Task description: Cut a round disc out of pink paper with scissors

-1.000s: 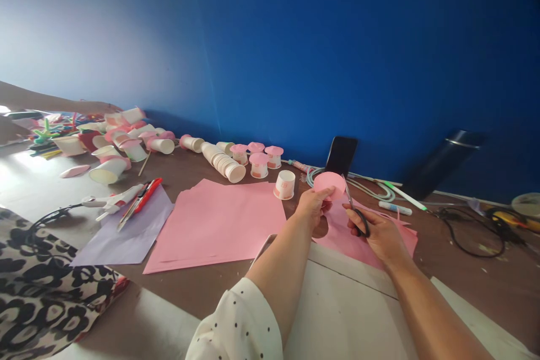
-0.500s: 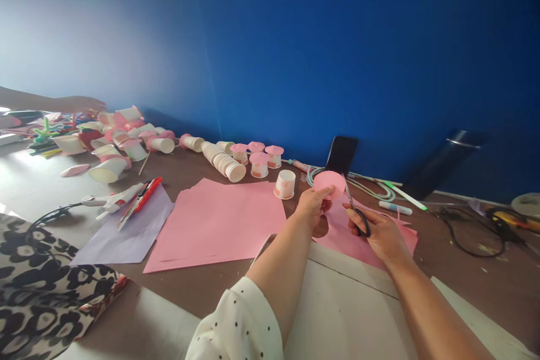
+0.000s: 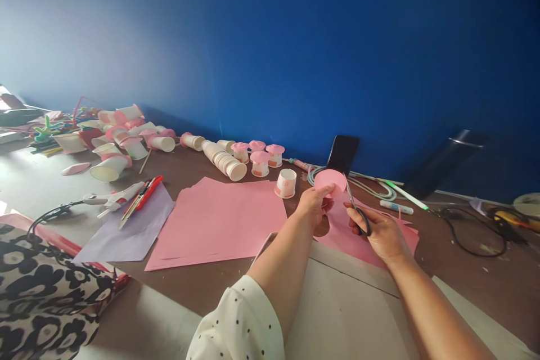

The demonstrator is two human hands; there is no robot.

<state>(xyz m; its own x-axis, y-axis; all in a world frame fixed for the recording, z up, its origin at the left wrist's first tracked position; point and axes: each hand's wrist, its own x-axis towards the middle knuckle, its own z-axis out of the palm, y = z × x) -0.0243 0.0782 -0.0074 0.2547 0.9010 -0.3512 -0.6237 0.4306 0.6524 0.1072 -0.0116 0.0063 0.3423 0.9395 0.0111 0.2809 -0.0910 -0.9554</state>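
Note:
Pinched in my left hand point(image 3: 314, 205) is a round piece of pink paper point(image 3: 329, 181), its thumb lying on top. My right hand point(image 3: 379, 233) is closed round the black handles of a pair of scissors point(image 3: 358, 216). The blades point up and away from me and meet the right edge of the pink circle. Under both hands lies a cut sheet of pink paper point(image 3: 350, 239) with a hole in it. Just beyond my left hand stands a white paper cup point(image 3: 286, 183), and behind it several small cups wear pink paper tops point(image 3: 260, 158).
A stack of pink sheets point(image 3: 223, 225) lies left of my arm. Further left are a red utility knife point(image 3: 141, 201) and a glue gun point(image 3: 113, 198) on purple paper point(image 3: 126, 236). A phone point(image 3: 343, 152) leans on the blue partition point(image 3: 295, 56), near a dark bottle point(image 3: 442, 163) and cables point(image 3: 468, 239).
My hands, the paper circle and the scissors have hardly moved. At the far left, another person's arm has gone from above the pile, and the patterned cloth at lower left has shifted.

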